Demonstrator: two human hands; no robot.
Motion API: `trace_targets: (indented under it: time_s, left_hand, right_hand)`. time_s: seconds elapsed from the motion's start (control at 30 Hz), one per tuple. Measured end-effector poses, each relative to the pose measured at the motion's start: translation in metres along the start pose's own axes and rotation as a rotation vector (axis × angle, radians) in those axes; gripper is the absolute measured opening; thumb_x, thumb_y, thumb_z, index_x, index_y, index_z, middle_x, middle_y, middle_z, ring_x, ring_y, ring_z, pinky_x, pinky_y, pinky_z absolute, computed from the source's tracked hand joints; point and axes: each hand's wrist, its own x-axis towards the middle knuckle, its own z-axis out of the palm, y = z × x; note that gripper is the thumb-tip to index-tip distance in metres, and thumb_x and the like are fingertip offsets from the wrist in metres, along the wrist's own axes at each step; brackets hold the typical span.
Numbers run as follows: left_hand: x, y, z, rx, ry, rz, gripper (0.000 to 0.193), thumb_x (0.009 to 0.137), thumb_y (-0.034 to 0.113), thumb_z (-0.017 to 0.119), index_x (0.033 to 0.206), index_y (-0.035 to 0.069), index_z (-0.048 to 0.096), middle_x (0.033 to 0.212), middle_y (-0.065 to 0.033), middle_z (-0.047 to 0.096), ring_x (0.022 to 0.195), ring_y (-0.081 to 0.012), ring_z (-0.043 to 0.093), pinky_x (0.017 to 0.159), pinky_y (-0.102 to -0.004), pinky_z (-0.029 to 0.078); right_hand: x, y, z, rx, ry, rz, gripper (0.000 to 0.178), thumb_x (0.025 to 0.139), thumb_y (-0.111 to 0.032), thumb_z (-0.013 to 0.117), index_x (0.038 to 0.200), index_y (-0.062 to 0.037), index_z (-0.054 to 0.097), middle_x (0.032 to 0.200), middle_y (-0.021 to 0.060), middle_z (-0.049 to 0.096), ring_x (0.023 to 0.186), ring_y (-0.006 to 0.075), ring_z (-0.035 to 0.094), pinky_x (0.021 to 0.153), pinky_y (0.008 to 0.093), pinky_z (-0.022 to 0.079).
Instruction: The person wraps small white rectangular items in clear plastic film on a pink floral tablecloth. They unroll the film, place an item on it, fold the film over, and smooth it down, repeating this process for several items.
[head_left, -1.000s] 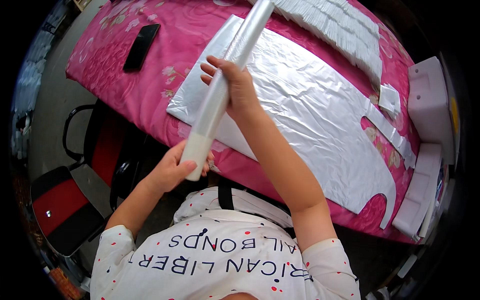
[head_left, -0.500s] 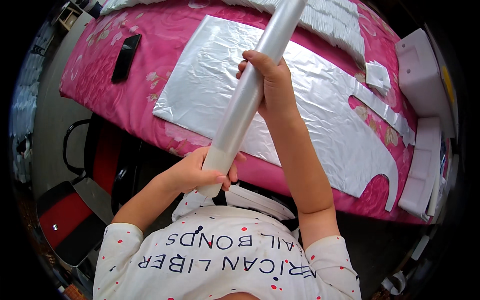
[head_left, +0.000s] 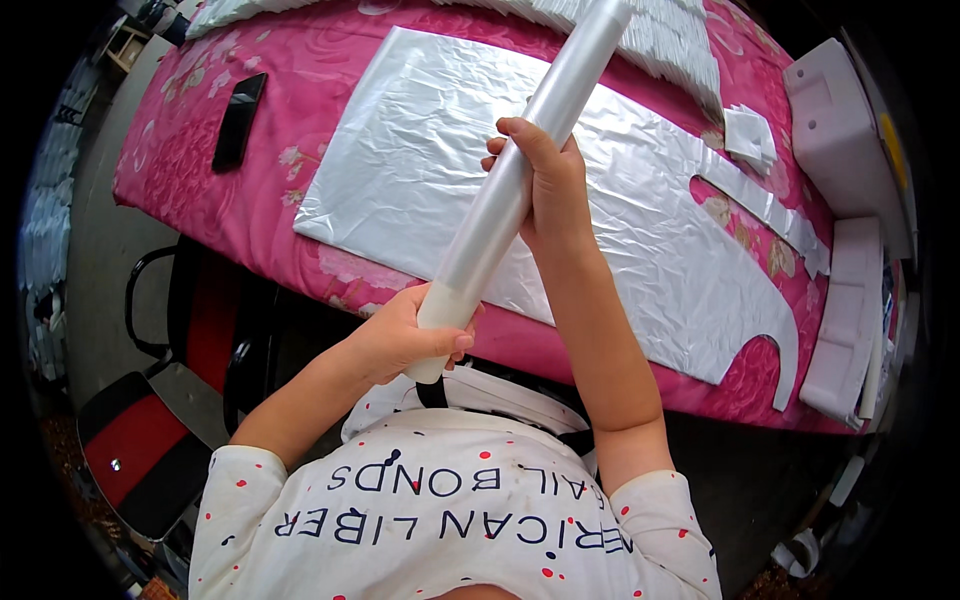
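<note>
A long roll of translucent plastic film slants through the air over the near edge of the table, its far end toward the top right. My left hand is wrapped round its near end, close to my body. Farther up, my right hand grips the roll with the thumb across its top. Beneath it, a stack of flat silvery-white plastic bags with cut-out handles lies spread on the table. The bags' handle strips point to the right.
A pink flowered cloth covers the table. A black phone lies at its left. White folded stacks line the far side, with a small white folded piece nearby. White foam boxes stand at right; a red and black chair is at left.
The roll has shifted slightly right with both hands still round it. My left fingers have closed more tightly about its near end. The table scene has drifted slightly left in view.
</note>
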Motion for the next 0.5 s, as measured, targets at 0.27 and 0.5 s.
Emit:
trace_targets:
  time_s: [0.27, 0.5]
  left_hand:
    - [0.004, -0.001, 0.0, -0.136, -0.183, -0.029, 0.051, 0.068, 0.023, 0.075, 0.106, 0.001, 0.05, 0.079, -0.0043, 0.055, 0.065, -0.0124, 0.054, 0.059, -0.0265, 0.048]
    - [0.031, -0.015, -0.016, 0.359, 0.103, 0.402, 0.059, 0.079, 0.026, 0.064, 0.125, -0.002, 0.041, 0.096, -0.0093, 0.057, 0.088, -0.0179, 0.055, 0.078, -0.0294, 0.045]
  right_hand:
    - [-0.006, 0.002, -0.001, 0.172, -0.018, -0.101, 0.049, 0.074, -0.018, 0.067, 0.106, 0.0017, 0.037, 0.082, 0.0106, 0.052, 0.067, 0.0169, 0.057, 0.06, 0.0313, 0.053]
    - [-0.009, 0.022, -0.015, -0.025, 0.204, -0.196, 0.038, 0.077, -0.011, 0.065, 0.104, -0.0008, 0.039, 0.076, 0.0099, 0.055, 0.063, 0.016, 0.057, 0.056, 0.0289, 0.051]
